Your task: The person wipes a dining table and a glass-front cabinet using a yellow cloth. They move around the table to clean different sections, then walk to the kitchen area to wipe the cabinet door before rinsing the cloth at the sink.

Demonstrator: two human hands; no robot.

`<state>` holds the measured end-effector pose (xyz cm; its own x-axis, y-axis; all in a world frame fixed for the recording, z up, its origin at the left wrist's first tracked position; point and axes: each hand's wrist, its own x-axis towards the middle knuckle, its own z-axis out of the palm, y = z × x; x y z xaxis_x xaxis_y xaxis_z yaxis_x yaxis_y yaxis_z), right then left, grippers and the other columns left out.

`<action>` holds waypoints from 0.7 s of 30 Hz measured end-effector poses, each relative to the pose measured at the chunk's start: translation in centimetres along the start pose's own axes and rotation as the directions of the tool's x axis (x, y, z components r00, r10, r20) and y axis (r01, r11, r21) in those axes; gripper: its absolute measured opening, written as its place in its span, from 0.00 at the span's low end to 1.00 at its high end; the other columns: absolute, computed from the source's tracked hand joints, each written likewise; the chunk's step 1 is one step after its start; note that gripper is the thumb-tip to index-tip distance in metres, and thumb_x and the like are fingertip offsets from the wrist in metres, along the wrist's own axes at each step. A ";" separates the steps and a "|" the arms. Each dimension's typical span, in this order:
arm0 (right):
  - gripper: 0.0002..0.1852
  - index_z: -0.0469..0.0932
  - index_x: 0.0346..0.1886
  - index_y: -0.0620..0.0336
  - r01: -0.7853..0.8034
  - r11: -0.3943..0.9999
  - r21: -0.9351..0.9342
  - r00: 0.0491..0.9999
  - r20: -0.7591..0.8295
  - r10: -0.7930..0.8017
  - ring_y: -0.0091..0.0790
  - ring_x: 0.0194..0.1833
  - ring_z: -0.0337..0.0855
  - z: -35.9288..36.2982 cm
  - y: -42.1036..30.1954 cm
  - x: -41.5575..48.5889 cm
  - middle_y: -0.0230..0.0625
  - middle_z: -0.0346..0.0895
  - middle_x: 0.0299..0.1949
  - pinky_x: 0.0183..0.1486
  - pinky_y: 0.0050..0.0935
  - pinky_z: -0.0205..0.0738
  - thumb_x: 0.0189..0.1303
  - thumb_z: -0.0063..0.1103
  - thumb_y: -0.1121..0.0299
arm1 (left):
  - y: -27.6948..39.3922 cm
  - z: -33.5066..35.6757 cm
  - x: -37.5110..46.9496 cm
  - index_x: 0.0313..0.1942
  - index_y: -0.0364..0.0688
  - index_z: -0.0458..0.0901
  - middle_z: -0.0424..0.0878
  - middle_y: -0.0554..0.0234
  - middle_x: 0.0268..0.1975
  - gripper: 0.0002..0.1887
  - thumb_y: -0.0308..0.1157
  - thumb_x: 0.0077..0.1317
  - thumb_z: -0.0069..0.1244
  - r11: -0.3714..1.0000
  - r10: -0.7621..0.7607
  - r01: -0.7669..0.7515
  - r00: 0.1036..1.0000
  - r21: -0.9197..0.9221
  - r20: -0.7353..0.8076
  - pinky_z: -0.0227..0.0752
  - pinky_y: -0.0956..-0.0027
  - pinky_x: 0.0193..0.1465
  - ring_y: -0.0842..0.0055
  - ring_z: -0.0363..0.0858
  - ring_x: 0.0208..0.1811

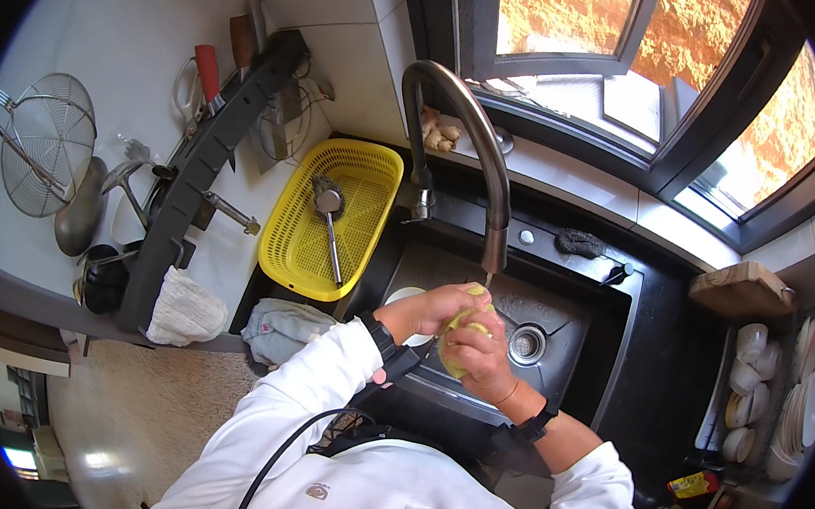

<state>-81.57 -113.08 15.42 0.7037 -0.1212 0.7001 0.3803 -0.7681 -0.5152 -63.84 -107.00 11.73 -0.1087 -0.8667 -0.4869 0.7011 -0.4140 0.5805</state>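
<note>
My left hand (433,308) and my right hand (480,352) are both closed around a crumpled yellow-green cloth (452,364). They hold it over the stainless steel sink (553,333), just below the spout of a gooseneck faucet (495,244). A thin stream of water (488,279) runs from the spout onto the upper end of the cloth. Partly hidden behind my left hand, a white dish (404,295) sits in the sink. The round drain strainer (527,343) shows right of my right hand.
Left of the sink stands a yellow plastic basket (281,243) holding a long-handled scrubber (333,230). A grey-blue cloth (281,331) lies in front of it. A dark scouring pad (580,243) rests on the back ledge. At right are a wooden cutting board (742,290) and racked bowls (746,375).
</note>
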 end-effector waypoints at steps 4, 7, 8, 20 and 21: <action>0.08 0.83 0.33 0.52 0.111 0.994 0.008 0.963 0.248 -0.110 0.43 0.59 0.78 0.0 -0.4 -1.2 0.28 0.82 0.47 0.63 0.48 0.75 0.48 0.70 0.72 | -0.6 0.1 -0.3 0.56 0.43 0.76 0.82 0.64 0.48 0.12 0.35 0.79 0.57 0.918 -0.087 0.110 0.993 0.380 -0.077 0.80 0.71 0.55 0.78 0.82 0.49; 0.08 0.82 0.32 0.53 0.093 0.995 0.029 0.944 0.316 -0.097 0.44 0.59 0.77 0.3 -0.3 -2.3 0.28 0.82 0.48 0.65 0.49 0.74 0.47 0.70 0.72 | -1.4 -0.1 -0.8 0.57 0.43 0.76 0.81 0.63 0.50 0.14 0.36 0.78 0.58 0.853 -0.103 0.165 0.983 0.496 -0.150 0.79 0.71 0.56 0.78 0.82 0.52; 0.08 0.82 0.33 0.53 0.063 0.997 0.050 0.956 0.285 -0.075 0.44 0.60 0.77 0.5 -0.3 -2.6 0.28 0.82 0.49 0.65 0.49 0.74 0.47 0.70 0.72 | -1.7 -0.2 -0.9 0.58 0.43 0.75 0.81 0.63 0.51 0.16 0.39 0.78 0.58 0.870 -0.068 0.131 0.987 0.476 -0.148 0.81 0.71 0.56 0.78 0.82 0.52; 0.19 0.76 0.59 0.58 -0.225 -0.067 0.972 0.057 0.082 0.995 0.38 0.50 0.85 0.3 3.9 -5.2 0.37 0.80 0.50 0.57 0.41 0.85 0.65 0.58 0.82 | 1.5 -4.8 -2.3 0.80 0.38 0.56 0.73 0.50 0.71 0.44 0.48 0.75 0.62 0.953 0.251 -0.089 0.771 0.291 -0.585 0.87 0.57 0.49 0.64 0.82 0.59; 0.18 0.75 0.60 0.57 -0.192 -0.089 0.977 -0.008 0.089 0.996 0.40 0.50 0.85 0.2 3.9 -5.8 0.37 0.80 0.50 0.56 0.43 0.85 0.68 0.58 0.80 | 2.1 -5.4 -2.2 0.82 0.36 0.51 0.71 0.47 0.73 0.45 0.44 0.76 0.60 0.937 0.329 -0.165 0.706 0.307 -0.627 0.87 0.58 0.51 0.64 0.81 0.60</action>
<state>-84.03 -115.22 9.26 0.4269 -0.7082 -0.5624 0.4178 0.7060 -0.5719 -58.29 -104.45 10.47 0.5961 -0.5738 -0.5617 0.4586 -0.3309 0.8247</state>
